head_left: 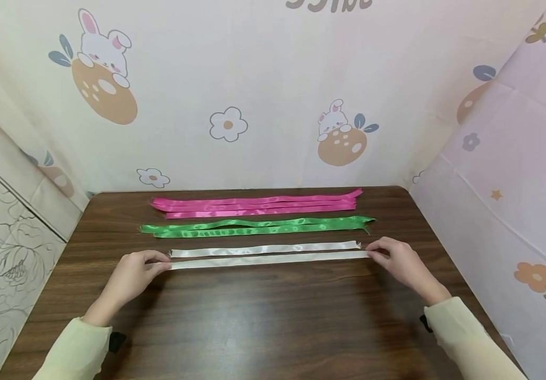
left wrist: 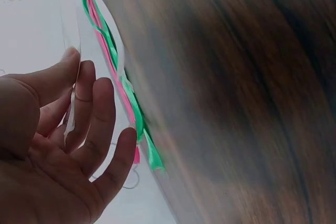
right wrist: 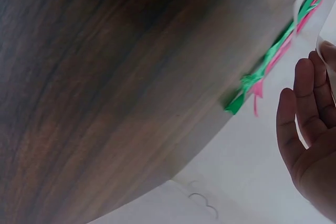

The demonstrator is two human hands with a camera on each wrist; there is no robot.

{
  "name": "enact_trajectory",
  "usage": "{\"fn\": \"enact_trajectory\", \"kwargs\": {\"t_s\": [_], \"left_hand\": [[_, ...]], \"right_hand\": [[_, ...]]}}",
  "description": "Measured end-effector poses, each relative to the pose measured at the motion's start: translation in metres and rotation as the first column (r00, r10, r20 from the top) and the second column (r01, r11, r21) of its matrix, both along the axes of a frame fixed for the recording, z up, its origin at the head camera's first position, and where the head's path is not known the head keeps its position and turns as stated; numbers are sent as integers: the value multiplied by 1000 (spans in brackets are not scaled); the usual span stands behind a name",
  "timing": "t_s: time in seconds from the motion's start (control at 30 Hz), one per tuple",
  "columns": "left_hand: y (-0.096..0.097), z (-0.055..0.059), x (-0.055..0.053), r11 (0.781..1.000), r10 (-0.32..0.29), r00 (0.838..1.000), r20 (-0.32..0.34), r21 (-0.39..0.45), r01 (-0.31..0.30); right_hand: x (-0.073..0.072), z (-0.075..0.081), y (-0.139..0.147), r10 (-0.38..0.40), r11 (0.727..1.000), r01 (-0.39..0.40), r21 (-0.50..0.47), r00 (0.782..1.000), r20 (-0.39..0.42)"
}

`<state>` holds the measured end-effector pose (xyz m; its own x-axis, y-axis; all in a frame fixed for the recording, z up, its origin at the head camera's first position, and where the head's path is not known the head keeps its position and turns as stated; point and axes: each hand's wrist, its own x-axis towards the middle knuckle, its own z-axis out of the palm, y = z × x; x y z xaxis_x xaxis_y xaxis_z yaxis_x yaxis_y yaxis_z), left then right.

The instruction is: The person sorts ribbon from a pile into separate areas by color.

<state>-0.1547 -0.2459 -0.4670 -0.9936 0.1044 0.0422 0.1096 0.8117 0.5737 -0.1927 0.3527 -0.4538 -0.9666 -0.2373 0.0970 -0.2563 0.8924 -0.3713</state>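
Note:
A white satin ribbon (head_left: 268,260) is stretched straight from side to side. My left hand (head_left: 132,275) pinches its left end between thumb and fingertips, and in the left wrist view a short tail of ribbon (left wrist: 70,121) hangs past the pinch. At the other end, the thumb and fingers of my right hand (head_left: 404,264) grip the ribbon. Just behind it a second white ribbon (head_left: 254,250) lies on the table, with frayed ends. Farther back are green ribbons (head_left: 263,230) in a row, and behind those, pink ribbons (head_left: 254,206).
The dark wood-grain table (head_left: 235,322) carries all the ribbons. A pale curtain (head_left: 273,74) printed with rabbits and flowers hangs along its back edge, and a similar printed cloth (head_left: 496,158) borders the right side. A panel with line-drawn flowers (head_left: 11,264) stands at the left.

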Motion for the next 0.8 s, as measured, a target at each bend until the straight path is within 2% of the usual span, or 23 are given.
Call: {"fn": "enact_trajectory", "kwargs": {"t_s": [0.3,0.6,0.8], "left_hand": [[-1,-4,-4,999,38,999,37,-24,-37],[0,-10,-9,996,44,998,37,-82,-41],[1,-12,-12,993,69,996,57,-102,-63]], "right_hand": [[-13,-9,4,-73,997,74,3,981,181],[-22,-15,-6,-109,994,109,13,978,179],[-25,-16,-10,-147,989,144,28,972,186]]}}
